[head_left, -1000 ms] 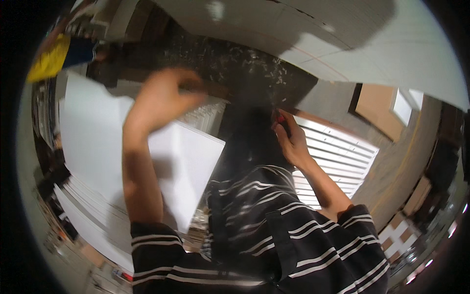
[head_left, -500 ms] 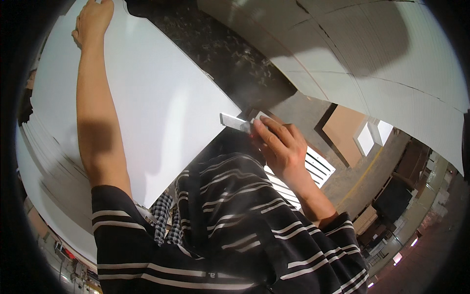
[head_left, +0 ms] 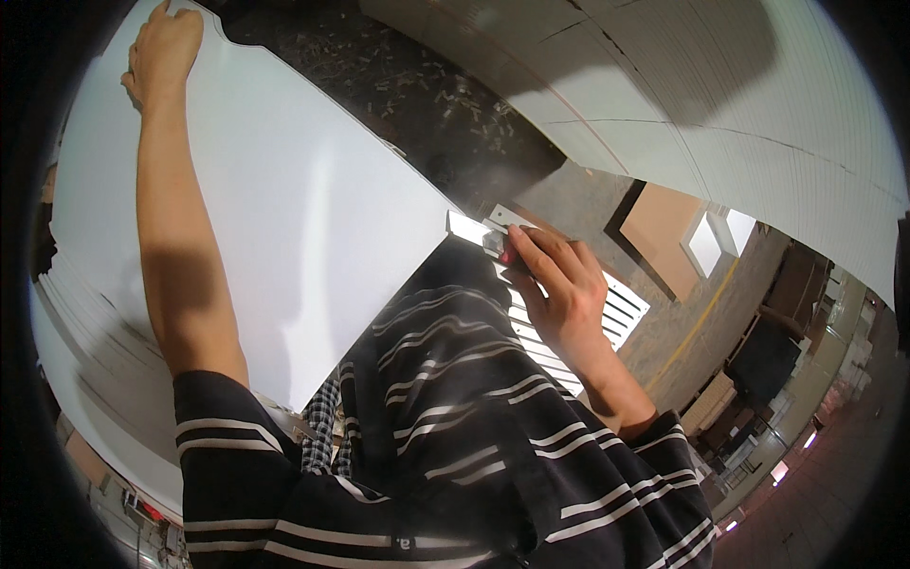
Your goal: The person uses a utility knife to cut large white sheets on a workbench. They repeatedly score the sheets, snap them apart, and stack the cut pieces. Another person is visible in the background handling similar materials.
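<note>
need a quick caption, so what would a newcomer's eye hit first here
A big white panel fills the left side, with the left hand at its far end. Near the middle, the right hand holds a shiny flat-bladed tool by the panel's corner.

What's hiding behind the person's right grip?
White strips with dark gaps between them peek out on both sides of the right grip. Whatever is straight behind it is covered, so I can't tell.
</note>
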Demonstrator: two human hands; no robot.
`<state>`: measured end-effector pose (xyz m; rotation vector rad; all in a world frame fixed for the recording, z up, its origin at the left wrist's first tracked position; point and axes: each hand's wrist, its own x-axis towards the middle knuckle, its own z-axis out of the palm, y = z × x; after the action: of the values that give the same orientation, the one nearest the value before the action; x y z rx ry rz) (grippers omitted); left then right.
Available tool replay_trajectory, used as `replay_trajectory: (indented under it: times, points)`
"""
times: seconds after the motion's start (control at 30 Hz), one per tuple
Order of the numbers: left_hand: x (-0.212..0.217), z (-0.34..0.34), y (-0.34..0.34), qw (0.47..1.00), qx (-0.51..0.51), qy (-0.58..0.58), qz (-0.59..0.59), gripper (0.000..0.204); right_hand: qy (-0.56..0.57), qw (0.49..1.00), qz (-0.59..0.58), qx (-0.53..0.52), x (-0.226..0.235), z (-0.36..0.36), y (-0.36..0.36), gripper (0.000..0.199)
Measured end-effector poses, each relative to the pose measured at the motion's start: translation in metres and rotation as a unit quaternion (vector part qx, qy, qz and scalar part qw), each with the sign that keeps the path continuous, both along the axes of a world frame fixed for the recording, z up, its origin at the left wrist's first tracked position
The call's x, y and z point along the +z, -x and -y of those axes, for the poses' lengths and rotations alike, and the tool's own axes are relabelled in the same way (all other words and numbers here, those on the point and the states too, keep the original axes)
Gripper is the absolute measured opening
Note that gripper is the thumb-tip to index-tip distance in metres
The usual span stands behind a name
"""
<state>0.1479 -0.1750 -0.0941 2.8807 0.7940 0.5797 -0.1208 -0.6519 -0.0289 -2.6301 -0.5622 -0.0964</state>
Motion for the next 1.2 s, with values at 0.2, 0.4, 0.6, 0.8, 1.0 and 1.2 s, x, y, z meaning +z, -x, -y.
replay_trajectory:
  times: [0.2,0.4,0.6,0.8,1.0,1.2]
  points:
    - [0.000,0.006,-0.005,1.000,-0.022,-0.004,0.018,0.060,0.012,1.000,0.018,-0.020,-0.003,-0.005,-0.009,0.061]
    - [0.013,0.034,0.009,0.998,0.012,0.050,0.027,0.059,0.021,0.999,0.032,-0.006,-0.008,-0.002,-0.014,0.062]
    - [0.042,0.072,0.020,0.991,-0.052,0.113,0.048,0.042,0.017,0.999,0.030,-0.003,-0.004,-0.002,-0.030,0.055]
    - [0.040,0.068,0.016,0.988,-0.047,0.136,0.062,0.043,-0.019,0.997,-0.005,-0.070,-0.019,0.003,-0.068,0.031]
    - [0.008,0.040,-0.002,0.997,-0.027,0.068,0.029,0.060,-0.083,0.948,-0.056,-0.301,-0.058,0.089,-0.069,0.016]
    - [0.006,0.033,-0.030,0.996,-0.021,0.082,0.010,0.059,0.076,0.861,-0.405,-0.298,-0.169,0.150,0.040,0.034]
